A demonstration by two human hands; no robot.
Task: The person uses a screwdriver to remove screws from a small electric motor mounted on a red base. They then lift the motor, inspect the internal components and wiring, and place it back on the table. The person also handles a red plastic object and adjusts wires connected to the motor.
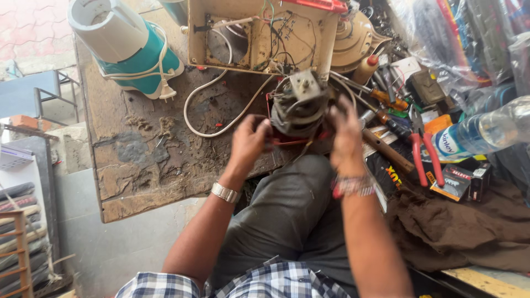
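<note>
**A:** What is the person holding, and where?

**B:** A small electric motor (298, 107), bare of its casing, sits at the near edge of a worn, stained counter (143, 160), just above the person's lap. The left hand (249, 140) curls closed around the motor's lower left side. The right hand (345, 132) cups the right side, fingers bent against it. Both hands grip it at once.

**B:** It looks like a stack of grey metal plates with copper-coloured windings, a red frame at the base and a squat pale cap on top.

**A:** How would it handle?

**B:** Probably heavy for its size, and rigid. The metal body should take a firm grip. The thin wires trailing from it look fragile, so the solid sides, where the hands are now, seem the safest hold.

**A:** What surrounds it?

**B:** Toward the far edge stands an open cream-coloured housing (259, 33) with loose wiring inside. A white power cord (221, 110) loops across the counter between them. At the far left corner lies a teal and white mixer base (130, 47), smooth plastic, with its plug beside it.

**A:** And to the right?

**B:** Clutter: red-handled pliers (425, 154), screwdrivers (381, 96), a clear plastic bottle (480, 132), and a crumpled brown cloth (458, 226).
</note>
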